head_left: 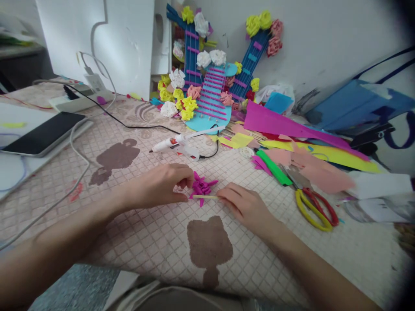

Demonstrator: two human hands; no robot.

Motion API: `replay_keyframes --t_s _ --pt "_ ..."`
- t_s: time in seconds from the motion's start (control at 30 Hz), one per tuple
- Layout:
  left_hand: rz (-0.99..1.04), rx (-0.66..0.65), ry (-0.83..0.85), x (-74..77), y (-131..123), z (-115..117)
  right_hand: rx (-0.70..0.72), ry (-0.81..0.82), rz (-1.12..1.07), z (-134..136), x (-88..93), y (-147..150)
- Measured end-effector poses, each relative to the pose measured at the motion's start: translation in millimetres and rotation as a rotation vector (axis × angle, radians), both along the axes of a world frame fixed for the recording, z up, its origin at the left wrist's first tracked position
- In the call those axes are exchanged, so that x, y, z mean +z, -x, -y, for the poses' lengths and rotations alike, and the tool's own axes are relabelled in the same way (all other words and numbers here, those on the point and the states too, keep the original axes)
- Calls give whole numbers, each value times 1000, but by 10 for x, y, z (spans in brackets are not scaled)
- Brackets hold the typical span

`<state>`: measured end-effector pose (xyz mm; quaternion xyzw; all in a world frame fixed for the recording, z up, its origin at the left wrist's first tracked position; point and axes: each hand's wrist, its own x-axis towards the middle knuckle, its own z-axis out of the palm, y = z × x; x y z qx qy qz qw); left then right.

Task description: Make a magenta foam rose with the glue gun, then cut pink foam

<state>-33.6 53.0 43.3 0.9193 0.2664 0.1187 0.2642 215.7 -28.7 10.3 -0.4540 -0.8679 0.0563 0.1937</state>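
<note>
A small magenta paper flower (201,186) lies on the patterned tablecloth between my two hands. A thin pale wooden stick (205,197) crosses its near side. My right hand (244,205) pinches the stick's right end between thumb and fingers. At the flower's left, my left hand (165,185) has curled fingers with a gap between them and the thumb. The thumb tip comes near the stick's left end; whether it touches is unclear. Just beyond the hands lies a white glue gun (175,143) with a glue stick in its back.
Scissors (313,209), a green roll (274,167) and coloured paper sheets (301,129) lie on the right. Blue paper guitars (212,93) with paper flowers lean at the back. A tablet (43,133), cables and a power strip (81,100) occupy the left.
</note>
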Motion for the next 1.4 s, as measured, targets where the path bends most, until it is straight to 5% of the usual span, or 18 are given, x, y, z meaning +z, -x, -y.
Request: replay_keyframes --t_s 0.47,0.9,1.4 --pt "86 92 -427 -351 -150 387 -11 -81 114 111 44 105" --pt "83 10 -410 -352 -148 372 -33 -73 146 106 25 92" --pt "83 67 -338 -332 -85 349 -31 -55 160 82 20 48"
